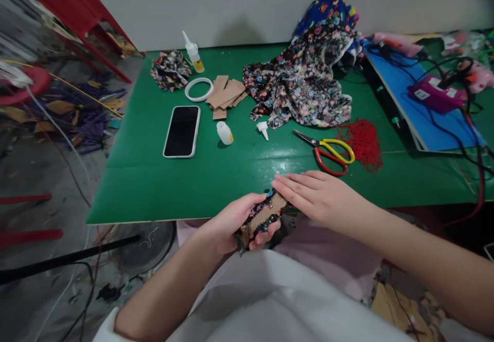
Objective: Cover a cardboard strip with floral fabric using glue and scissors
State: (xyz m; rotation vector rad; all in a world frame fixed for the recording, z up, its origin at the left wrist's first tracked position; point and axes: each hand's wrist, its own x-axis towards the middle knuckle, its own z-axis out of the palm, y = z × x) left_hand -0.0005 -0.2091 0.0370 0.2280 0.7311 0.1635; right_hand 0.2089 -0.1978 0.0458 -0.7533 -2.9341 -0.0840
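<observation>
My left hand is wrapped around a cardboard strip covered in dark floral fabric, held just off the table's front edge. Bare brown cardboard shows along the middle of its upper face, with fabric folded along both sides. Stretched out almost flat, the fingers of my right hand touch the strip's far end; the thumb is hidden. Beyond my hands lie a small white glue bottle without its nozzle, a white nozzle cap, and scissors with one yellow and one red handle.
The green table also bears a phone, a white ring, cardboard strips, a nozzled glue bottle, floral fabric, fabric scraps and red threads. Cables cross a blue folder at right.
</observation>
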